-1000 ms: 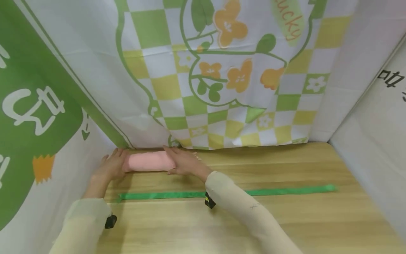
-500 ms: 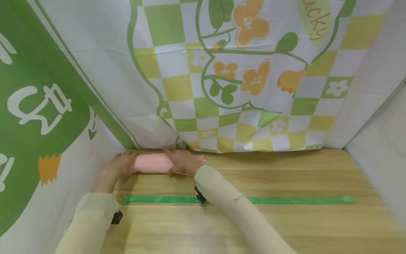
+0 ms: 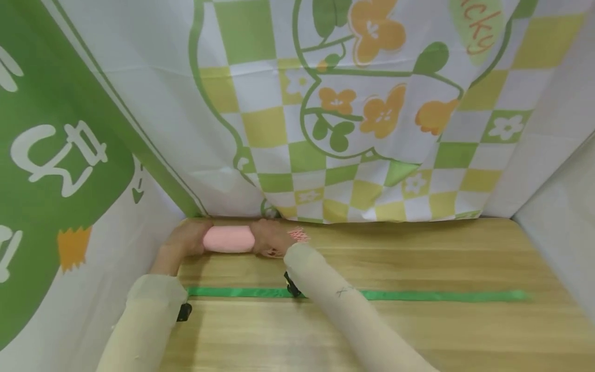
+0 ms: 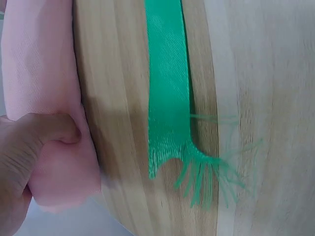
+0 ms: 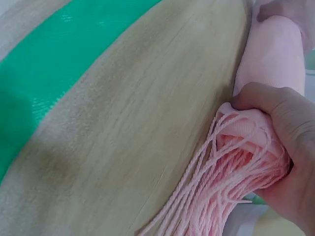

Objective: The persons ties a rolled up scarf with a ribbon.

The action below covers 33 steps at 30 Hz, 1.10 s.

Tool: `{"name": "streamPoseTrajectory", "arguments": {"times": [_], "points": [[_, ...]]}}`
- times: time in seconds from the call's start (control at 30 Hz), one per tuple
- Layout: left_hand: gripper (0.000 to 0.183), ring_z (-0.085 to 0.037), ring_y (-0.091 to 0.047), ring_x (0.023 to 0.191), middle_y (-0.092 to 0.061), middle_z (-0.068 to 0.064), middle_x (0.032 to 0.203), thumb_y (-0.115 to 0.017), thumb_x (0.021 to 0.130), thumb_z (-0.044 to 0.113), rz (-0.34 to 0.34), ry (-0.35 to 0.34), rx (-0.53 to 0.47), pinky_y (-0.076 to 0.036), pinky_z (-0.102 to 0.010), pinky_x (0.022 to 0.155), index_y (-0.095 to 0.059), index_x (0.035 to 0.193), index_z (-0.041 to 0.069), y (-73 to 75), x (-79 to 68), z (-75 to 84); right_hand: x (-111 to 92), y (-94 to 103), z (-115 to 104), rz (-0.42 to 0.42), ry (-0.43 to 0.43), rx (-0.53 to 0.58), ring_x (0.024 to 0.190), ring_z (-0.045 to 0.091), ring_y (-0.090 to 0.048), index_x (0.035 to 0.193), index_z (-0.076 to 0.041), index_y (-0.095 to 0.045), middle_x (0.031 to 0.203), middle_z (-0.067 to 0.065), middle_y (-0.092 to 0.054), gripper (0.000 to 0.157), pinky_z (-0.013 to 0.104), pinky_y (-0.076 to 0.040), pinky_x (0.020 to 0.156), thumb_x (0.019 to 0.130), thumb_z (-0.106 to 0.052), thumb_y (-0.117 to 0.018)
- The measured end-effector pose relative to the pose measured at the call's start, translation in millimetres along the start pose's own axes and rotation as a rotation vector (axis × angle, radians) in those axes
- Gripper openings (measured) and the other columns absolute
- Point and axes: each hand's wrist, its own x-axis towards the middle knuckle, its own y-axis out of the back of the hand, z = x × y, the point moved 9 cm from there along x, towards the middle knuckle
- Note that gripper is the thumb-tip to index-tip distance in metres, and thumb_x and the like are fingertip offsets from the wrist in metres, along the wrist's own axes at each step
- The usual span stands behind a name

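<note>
A pink scarf (image 3: 229,239), rolled into a tube with fringe (image 5: 216,182) at its right end, lies along the back of the wooden table. My left hand (image 3: 189,237) grips its left end; in the left wrist view the thumb (image 4: 59,129) presses on the near side. Round the right end my right hand (image 3: 271,236) is wrapped, with strands hanging out past the palm in the right wrist view. The fingers behind the roll are mostly hidden. Nearer to me, a green ribbon (image 3: 418,295) with a frayed left end (image 4: 202,167) stretches flat across the table, partly under my right forearm.
The wooden table (image 3: 372,330) has a rounded back right corner. A white cloth with a green and yellow check print (image 3: 316,175) hangs right behind it. A green and white printed panel (image 3: 60,170) stands at the left, a white one (image 3: 558,206) at the right.
Both hands have closed in round the rolled scarf, the left one moving slightly right along it. The fringe now shows beyond my right hand. The head view has shifted a little.
</note>
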Motion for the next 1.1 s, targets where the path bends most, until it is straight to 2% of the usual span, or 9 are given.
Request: {"name": "streamPoseTrajectory", "arguments": {"times": [0.13,0.27,0.43,0.53,0.67,0.8,0.9,1.0,1.1], "points": [[0.032,-0.029,-0.064,0.072,-0.065,-0.005,0.076,-0.082,0.059,0.005,0.011,0.017,-0.027,-0.052,-0.049,0.065,-0.057,0.078,0.013,7.9,1.2,6.3,-8,10.8,4,0.034,0.013,-0.003,0.089,0.017,-0.064,0.107,-0.014,-0.061,0.104,0.002,-0.070,0.037,0.033,-0.056,0.075,0.078,-0.026,-0.081],[0.034,-0.035,-0.067,0.077,-0.069,-0.011,0.084,-0.083,0.063,0.003,-0.026,0.042,-0.020,-0.053,-0.051,0.064,-0.062,0.090,0.007,21.3,1.5,10.9,-14,26.9,2,0.090,0.063,-0.012,0.096,0.019,-0.064,0.113,-0.014,-0.060,0.107,0.002,-0.069,0.040,0.034,-0.054,0.085,0.080,-0.026,-0.078],[0.039,-0.031,-0.066,0.074,-0.069,-0.010,0.082,-0.083,0.064,0.005,-0.055,0.048,0.001,-0.052,-0.049,0.059,-0.062,0.096,0.007,43.7,0.4,17.1,-24,42.6,-1,0.087,0.142,0.135,0.092,0.016,-0.062,0.115,-0.010,-0.061,0.108,0.003,-0.069,0.044,0.030,-0.053,0.084,0.076,-0.020,-0.079],[0.042,-0.027,-0.064,0.072,-0.067,-0.007,0.079,-0.085,0.060,0.007,-0.056,0.046,-0.005,-0.052,-0.046,0.058,-0.060,0.092,0.009,55.9,-2.4,21.4,-33,47.5,0,0.048,0.176,0.331,0.088,0.015,-0.057,0.118,-0.007,-0.060,0.107,0.006,-0.067,0.050,0.026,-0.051,0.079,0.071,-0.012,-0.078],[0.042,-0.025,-0.062,0.068,-0.064,-0.005,0.076,-0.085,0.058,0.007,-0.054,0.025,-0.002,-0.050,-0.044,0.056,-0.058,0.089,0.011,68.9,-5.9,30.7,-48,45.8,6,-0.034,0.180,0.648,0.097,0.017,-0.055,0.128,-0.004,-0.057,0.114,0.009,-0.063,0.062,0.027,-0.049,0.083,0.068,-0.003,-0.073],[0.039,-0.026,-0.061,0.066,-0.063,-0.005,0.073,-0.082,0.059,0.005,-0.036,0.001,0.017,-0.049,-0.044,0.055,-0.056,0.088,0.012,82.1,-7.7,40.8,-68,37.7,15,-0.136,0.113,0.975,0.120,0.025,-0.053,0.150,-0.005,-0.039,0.139,0.015,-0.052,0.084,0.037,-0.049,0.102,0.072,-0.001,-0.071],[0.037,-0.027,-0.061,0.065,-0.062,-0.006,0.073,-0.080,0.061,0.004,-0.014,-0.019,0.023,-0.049,-0.044,0.054,-0.055,0.088,0.011,94.7,-9.0,48.3,-85,34.7,21,-0.179,0.071,1.206,0.122,0.026,-0.053,0.158,-0.011,-0.023,0.146,0.018,-0.045,0.094,0.040,-0.050,0.104,0.076,0.001,-0.069],[0.037,-0.027,-0.060,0.064,-0.061,-0.006,0.072,-0.079,0.063,0.003,-0.002,-0.042,0.015,-0.047,-0.043,0.053,-0.055,0.089,0.011,108.1,-9.9,57.2,-101,35.3,23,-0.194,0.060,1.379,0.097,0.022,-0.065,0.152,-0.013,-0.033,0.127,0.017,-0.056,0.082,0.033,-0.059,0.084,0.078,0.004,-0.064],[0.038,-0.025,-0.059,0.063,-0.061,-0.005,0.072,-0.080,0.063,0.002,0.001,-0.058,0.007,-0.046,-0.042,0.053,-0.054,0.089,0.011,118.1,-10.9,63.7,-116,36.8,22,-0.212,0.061,1.503,0.060,0.012,-0.060,0.119,-0.005,-0.051,0.087,0.008,-0.060,0.042,0.022,-0.054,0.056,0.081,0.006,-0.061]]}}
